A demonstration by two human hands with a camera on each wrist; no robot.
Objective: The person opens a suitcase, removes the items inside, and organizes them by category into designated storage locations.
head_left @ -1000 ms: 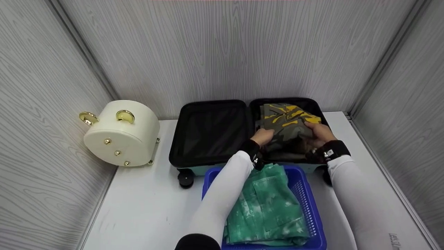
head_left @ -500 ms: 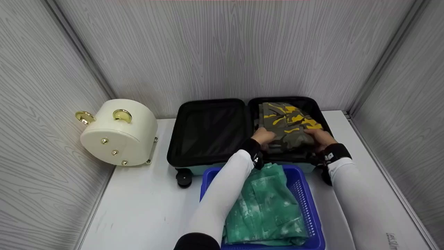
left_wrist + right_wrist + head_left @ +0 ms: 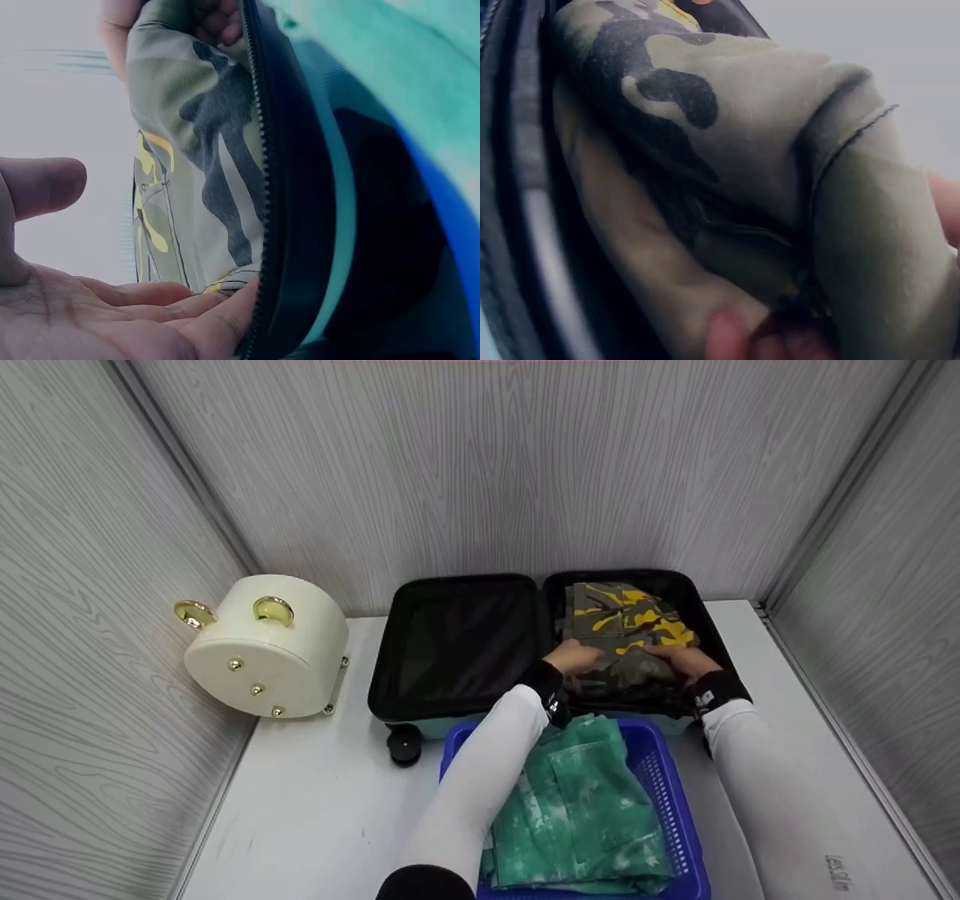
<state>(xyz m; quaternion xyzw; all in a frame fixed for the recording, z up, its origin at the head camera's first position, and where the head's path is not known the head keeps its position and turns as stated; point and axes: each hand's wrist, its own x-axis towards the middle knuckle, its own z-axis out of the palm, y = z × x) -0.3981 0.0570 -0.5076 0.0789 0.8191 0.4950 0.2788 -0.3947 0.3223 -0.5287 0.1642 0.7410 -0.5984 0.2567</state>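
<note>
A folded camouflage garment [image 3: 619, 619], grey-green with yellow patches, lies in the right half of the open black-lined suitcase [image 3: 461, 645]. My left hand [image 3: 574, 657] is at its left side; in the left wrist view the fingers [image 3: 150, 300] lie straight against the cloth [image 3: 195, 150], thumb apart. At the near right corner, my right hand [image 3: 686, 661] grips the garment, thumb on top and fingers underneath. The right wrist view has the curled fingertips [image 3: 727, 337] below the raised fold [image 3: 742, 112]. Most of the right palm is hidden by the cloth.
A blue plastic basket [image 3: 679, 825] stands against the suitcase's near side, holding folded green patterned clothing [image 3: 585, 810]. On the left sits a cream rounded case [image 3: 277, 637] with gold handles. Grey wood-grain walls [image 3: 487, 465] enclose the white table [image 3: 315, 802].
The garment's near edge has come down and lies flatter in the suitcase. My right hand has shifted slightly left over its near right corner; the left hand has barely moved.
</note>
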